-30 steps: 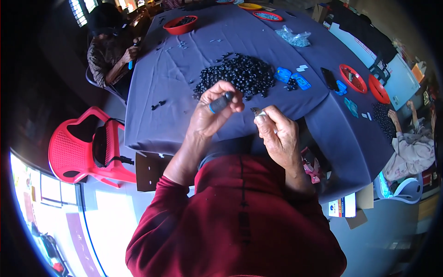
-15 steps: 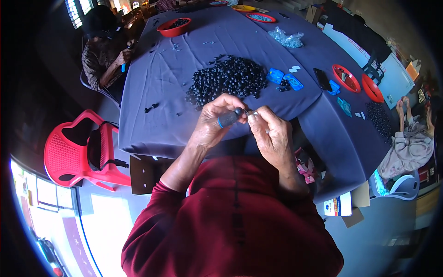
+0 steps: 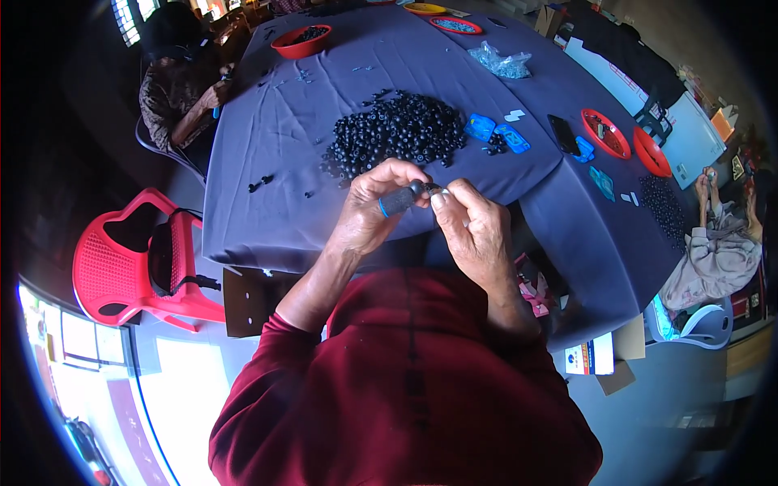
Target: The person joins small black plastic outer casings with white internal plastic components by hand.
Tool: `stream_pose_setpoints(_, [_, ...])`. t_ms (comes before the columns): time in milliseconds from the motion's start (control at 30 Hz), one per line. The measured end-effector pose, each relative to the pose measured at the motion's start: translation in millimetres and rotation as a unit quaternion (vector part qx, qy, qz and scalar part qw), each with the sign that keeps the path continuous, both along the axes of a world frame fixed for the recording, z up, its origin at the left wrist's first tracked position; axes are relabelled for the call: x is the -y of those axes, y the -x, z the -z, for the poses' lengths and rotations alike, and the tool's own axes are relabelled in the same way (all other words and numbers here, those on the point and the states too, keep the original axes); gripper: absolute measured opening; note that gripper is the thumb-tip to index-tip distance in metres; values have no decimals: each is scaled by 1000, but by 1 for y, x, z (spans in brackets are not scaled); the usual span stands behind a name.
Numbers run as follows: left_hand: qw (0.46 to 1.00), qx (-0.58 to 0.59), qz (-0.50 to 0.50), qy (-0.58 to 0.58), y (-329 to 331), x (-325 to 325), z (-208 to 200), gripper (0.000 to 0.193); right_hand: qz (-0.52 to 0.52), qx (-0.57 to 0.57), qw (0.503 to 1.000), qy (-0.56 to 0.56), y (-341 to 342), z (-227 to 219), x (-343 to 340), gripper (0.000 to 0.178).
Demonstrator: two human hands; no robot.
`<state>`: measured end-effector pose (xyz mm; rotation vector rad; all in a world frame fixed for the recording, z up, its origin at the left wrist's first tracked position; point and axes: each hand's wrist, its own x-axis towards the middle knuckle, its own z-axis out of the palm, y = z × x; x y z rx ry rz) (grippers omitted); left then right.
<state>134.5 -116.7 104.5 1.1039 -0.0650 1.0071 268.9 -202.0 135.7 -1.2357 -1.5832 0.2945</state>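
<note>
My left hand [image 3: 369, 206] pinches a small black round part [image 3: 416, 187] between thumb and fingers; a dark finger cot with a blue edge [image 3: 397, 202] covers one of its digits. Close against it, my right hand [image 3: 476, 228] is closed, its thumb and forefinger pressed together on a tiny dark piece [image 3: 433, 189] that touches the black part. What exactly that piece is, I cannot make out. Just beyond both hands, a wide heap of small black round parts [image 3: 397, 130] lies on the grey-blue tablecloth [image 3: 267, 219].
Beyond the heap stand a red bowl [image 3: 301, 42] and a clear plastic bag [image 3: 500, 61]. Blue plastic pieces [image 3: 480, 127], a black phone [image 3: 564, 136] and a red tray [image 3: 605, 133] lie to the right. A pink chair [image 3: 121, 267] is at left. Other people sit at both sides.
Both hands stay pinched together at nearly the same spot. The whole scene has shifted slightly left and up in the view. The left hand's fingers have turned a little around the part.
</note>
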Motion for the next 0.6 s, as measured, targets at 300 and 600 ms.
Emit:
stream_pose_setpoints(300, [1000, 4, -1, 5, -1, 1, 0, 19, -3, -4, 1000, -16, 2, -3, 1, 21])
stream_pose_setpoints(600, [1000, -2, -4, -4, -5, 2, 3, 29, 8, 39, 999, 4, 2, -9, 6, 19])
